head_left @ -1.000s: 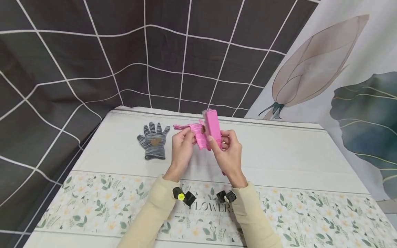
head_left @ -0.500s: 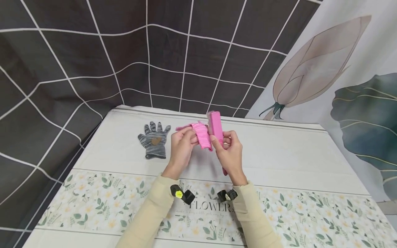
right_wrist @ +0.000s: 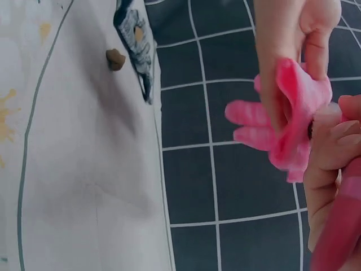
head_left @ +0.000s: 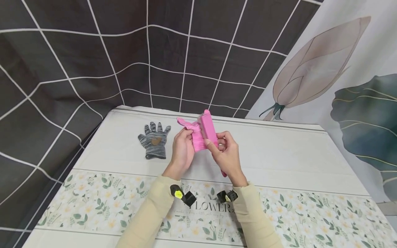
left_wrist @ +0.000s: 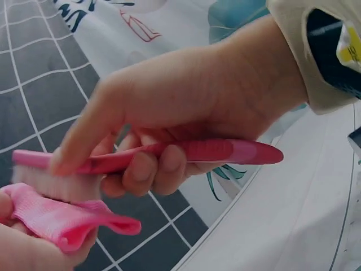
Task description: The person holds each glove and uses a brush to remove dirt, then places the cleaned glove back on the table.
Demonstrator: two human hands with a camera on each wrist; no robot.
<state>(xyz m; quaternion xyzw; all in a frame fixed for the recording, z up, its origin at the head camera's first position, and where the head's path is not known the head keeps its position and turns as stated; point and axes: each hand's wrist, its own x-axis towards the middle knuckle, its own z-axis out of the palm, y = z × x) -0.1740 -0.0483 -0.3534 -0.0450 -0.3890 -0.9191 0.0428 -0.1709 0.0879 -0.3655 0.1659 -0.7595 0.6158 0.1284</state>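
Observation:
My left hand (head_left: 182,153) grips a pink knitted glove (head_left: 197,139) above the table, with some fingers inside its cuff (right_wrist: 285,84). The glove's fingers point up and to the left. My right hand (head_left: 227,153) holds a pink scrubbing brush (head_left: 209,128) by its red-pink handle (left_wrist: 197,152), one finger lying along the back of the head. Its pale bristles (left_wrist: 56,183) meet the glove's surface in the left wrist view. A dark spot on the glove (right_wrist: 311,131) shows by the bristles in the right wrist view.
A grey striped knitted glove (head_left: 155,141) with a brown patch lies flat on the white table cover (head_left: 279,155), left of my hands. One small brown lump (right_wrist: 115,59) appears near it in the right wrist view. A dark gridded curtain (head_left: 167,51) hangs behind the table.
The brush has swung left and tilted over the pink glove, after standing more upright to its right. My left hand has turned, and the glove's fingers now point higher.

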